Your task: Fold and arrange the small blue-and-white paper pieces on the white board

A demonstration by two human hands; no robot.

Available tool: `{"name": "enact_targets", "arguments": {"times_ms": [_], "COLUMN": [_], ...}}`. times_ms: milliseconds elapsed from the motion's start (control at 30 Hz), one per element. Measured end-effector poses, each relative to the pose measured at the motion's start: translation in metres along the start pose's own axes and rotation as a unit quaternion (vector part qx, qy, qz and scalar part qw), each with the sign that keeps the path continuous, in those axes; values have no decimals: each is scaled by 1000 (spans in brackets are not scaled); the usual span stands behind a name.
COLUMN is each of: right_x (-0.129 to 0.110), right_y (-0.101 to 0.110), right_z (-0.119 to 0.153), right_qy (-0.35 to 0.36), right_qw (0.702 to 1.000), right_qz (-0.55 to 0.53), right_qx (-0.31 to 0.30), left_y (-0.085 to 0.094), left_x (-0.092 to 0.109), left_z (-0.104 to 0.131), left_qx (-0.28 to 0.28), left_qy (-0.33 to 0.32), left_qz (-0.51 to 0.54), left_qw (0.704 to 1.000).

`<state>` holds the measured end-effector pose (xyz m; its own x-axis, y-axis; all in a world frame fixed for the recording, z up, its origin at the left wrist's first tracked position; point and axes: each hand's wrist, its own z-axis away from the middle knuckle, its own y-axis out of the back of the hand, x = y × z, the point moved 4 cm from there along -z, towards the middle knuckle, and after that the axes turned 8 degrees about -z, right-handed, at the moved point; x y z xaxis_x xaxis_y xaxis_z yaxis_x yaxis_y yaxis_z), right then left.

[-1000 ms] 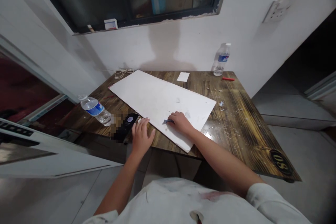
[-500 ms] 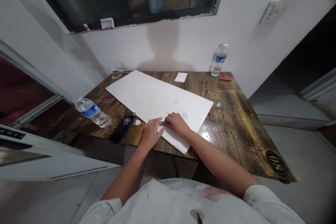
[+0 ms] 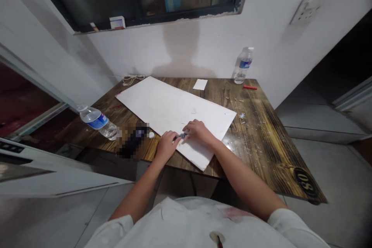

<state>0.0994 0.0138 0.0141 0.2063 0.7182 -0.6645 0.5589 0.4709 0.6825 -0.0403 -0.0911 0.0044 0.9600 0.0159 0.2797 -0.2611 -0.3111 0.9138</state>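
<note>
A white rectangular board (image 3: 162,102) lies at a slant across the dark wooden table. Over its near edge, a small slender dark bluish object (image 3: 181,135) spans the gap between my two hands; its exact kind is too small to make out. My left hand (image 3: 166,146) is closed on the near-left end of it. At the other end, my right hand (image 3: 200,131) pinches around it with thumb and fingers, just above the board. Small scraps (image 3: 193,111) of paper or film lie on the board.
Left of the board are a water bottle (image 3: 99,121), a blurred dark object (image 3: 133,143) and a white cap (image 3: 151,135). Toward the wall are a white cord (image 3: 133,79), a paper square (image 3: 200,84), another bottle (image 3: 243,66) and a red stick-like item (image 3: 250,87). Crumbs litter the right side.
My left hand has gone from lying with fingers stretched out to closing on the slender object. The right hand has risen slightly and its fingers have loosened, showing more of the object.
</note>
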Motion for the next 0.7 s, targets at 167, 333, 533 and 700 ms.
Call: {"name": "enact_targets", "arguments": {"times_ms": [167, 333, 533, 700], "right_x": [36, 65, 76, 82], "right_y": [33, 56, 62, 59], "right_z": [6, 22, 31, 31], "right_qy": [-116, -237, -261, -251], "right_qw": [990, 967, 959, 962], "right_qz": [31, 65, 103, 102], "right_qx": [72, 66, 32, 26], "left_y": [-1, -1, 0, 0], "left_x": [1, 1, 4, 4], "left_z": [-1, 0, 2, 4], "left_qx": [-3, -4, -12, -6], "left_qy": [-1, -2, 2, 2], "left_qz": [-6, -12, -20, -8], "left_qw": [1000, 1000, 1000, 1000]}}
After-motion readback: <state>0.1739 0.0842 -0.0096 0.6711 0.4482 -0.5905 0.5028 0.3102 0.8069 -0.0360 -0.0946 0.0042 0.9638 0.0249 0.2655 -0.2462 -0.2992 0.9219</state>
